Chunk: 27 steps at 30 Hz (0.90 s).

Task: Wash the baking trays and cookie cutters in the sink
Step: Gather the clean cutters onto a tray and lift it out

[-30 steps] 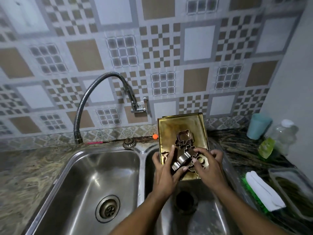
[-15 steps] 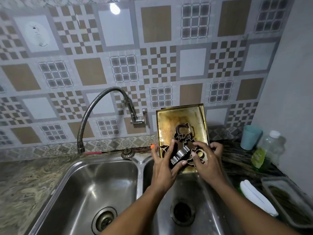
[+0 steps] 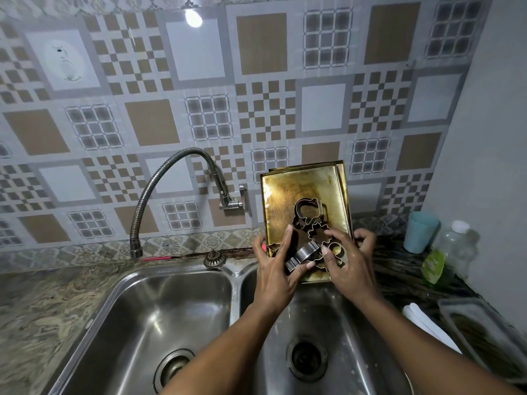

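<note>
Baking trays (image 3: pixel 285 199), edges gripped, above sink (image 3: pixel 171 306).

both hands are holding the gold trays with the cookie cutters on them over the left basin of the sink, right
Not quite. The head view shows the left hand and right hand holding the gold trays, with the cookie cutters on them, over the right basin, not the left basin. The rest of the statement holds.
</note>
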Motion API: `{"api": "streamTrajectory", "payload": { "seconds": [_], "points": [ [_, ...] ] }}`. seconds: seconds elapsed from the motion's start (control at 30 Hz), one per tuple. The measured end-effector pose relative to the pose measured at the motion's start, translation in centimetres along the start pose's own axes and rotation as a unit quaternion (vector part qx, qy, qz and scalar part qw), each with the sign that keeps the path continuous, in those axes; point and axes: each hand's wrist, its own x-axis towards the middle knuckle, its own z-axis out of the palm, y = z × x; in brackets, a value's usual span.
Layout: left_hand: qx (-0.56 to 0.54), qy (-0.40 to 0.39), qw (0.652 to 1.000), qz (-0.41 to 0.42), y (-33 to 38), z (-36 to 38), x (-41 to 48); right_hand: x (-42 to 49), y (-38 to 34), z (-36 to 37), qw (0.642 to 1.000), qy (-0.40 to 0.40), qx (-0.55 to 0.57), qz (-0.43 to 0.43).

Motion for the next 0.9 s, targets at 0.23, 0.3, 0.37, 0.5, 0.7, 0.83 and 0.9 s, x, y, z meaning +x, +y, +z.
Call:
{"api": "streamTrajectory", "payload": {
  "seconds": [0.23, 0.3, 0.37, 0.5, 0.7, 0.83, 0.9],
  "points": [
    [0.013, -0.005, 1.000, -0.001, -0.3, 0.0, 0.3, -0.1, 0.1, 0.1, 1.000, 0.006, -0.012, -0.003],
    [0.015, 0.000, 1.000, 0.004, -0.2, -0.1, 0.6, 0.2, 0.1, 0.1, 1.000, 0.008, -0.018, -0.006],
    [0.011, 0.001, 1.000, 0.008, -0.1, -0.2, 0.9, 0.5, 0.0, 0.1, 1.000, 0.012, -0.018, -0.011],
    [0.013, 0.002, 1.000, 0.012, 0.0, -0.4, 1.1, 0.7, -0.2, 0.0, 1.000, 0.016, -0.012, -0.010],
    [0.013, 0.006, 1.000, 0.018, 0.0, -0.4, 1.1, 0.8, -0.5, 0.0, 1.000, 0.011, -0.019, -0.012],
    [0.014, 0.011, 1.000, 0.017, -0.1, -0.4, 1.2, 0.9, -0.5, 0.0, 1.000, 0.009, -0.020, -0.015],
    [0.015, 0.012, 1.000, 0.016, -0.1, -0.4, 1.3, 1.0, -0.5, 0.0, 1.000, 0.007, -0.021, -0.013]
  ]
}}
